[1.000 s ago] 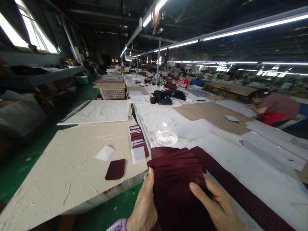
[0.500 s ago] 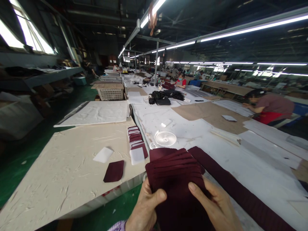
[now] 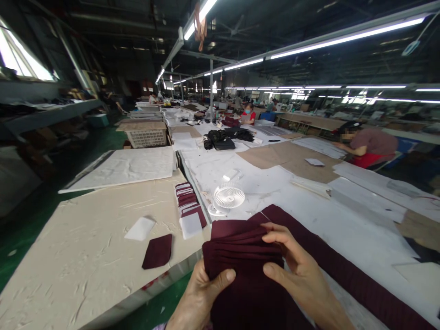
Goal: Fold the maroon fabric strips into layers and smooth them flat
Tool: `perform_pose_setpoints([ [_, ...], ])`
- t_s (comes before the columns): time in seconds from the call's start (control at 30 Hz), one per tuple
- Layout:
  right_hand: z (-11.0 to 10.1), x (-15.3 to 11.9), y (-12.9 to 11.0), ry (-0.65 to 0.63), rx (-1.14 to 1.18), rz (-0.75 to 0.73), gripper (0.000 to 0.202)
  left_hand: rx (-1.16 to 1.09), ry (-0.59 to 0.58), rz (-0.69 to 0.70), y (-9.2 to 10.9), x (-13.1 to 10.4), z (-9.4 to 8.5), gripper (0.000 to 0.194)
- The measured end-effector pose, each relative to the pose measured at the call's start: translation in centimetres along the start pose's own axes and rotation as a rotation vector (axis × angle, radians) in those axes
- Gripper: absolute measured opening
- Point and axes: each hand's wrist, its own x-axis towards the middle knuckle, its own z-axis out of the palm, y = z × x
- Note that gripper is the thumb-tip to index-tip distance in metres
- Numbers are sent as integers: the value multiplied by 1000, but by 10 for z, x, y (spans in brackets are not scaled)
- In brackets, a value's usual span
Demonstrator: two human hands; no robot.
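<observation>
A stack of maroon fabric pieces (image 3: 240, 270) is between my two hands, its far edges fanned in layers. My left hand (image 3: 201, 293) grips the left side, thumb on top and fingers hidden below. On the right side, my right hand (image 3: 297, 270) holds the stack with its thumb on top, while its fingers curve over the far right edge. Beyond the stack, a long maroon fabric strip (image 3: 330, 256) made of many layers lies on the white table (image 3: 268, 192).
A small white fan (image 3: 229, 197) stands past the stack. On the beige table (image 3: 96, 233) at left are a maroon piece (image 3: 157, 251), a white card (image 3: 140, 228) and a row of maroon and white pieces (image 3: 189, 201). A person (image 3: 371, 142) bends over the table at right.
My right hand's fingers have come up over the far right edge of the stack. The fanned edges sit closer together. The view has turned slightly right.
</observation>
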Motion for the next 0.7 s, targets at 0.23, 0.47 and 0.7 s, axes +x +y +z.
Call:
perform_pose_setpoints([
  [0.23,12,-5,-4,-217,295,162,50,-11,62,20,-4,7,-10,25],
  [0.47,33,-10,20,397,-513,-354,10,-149,220,46,-22,19,-1,41],
  [0.7,24,-13,25,-17,-459,-515,22,-309,193,-18,-34,28,-8,27],
])
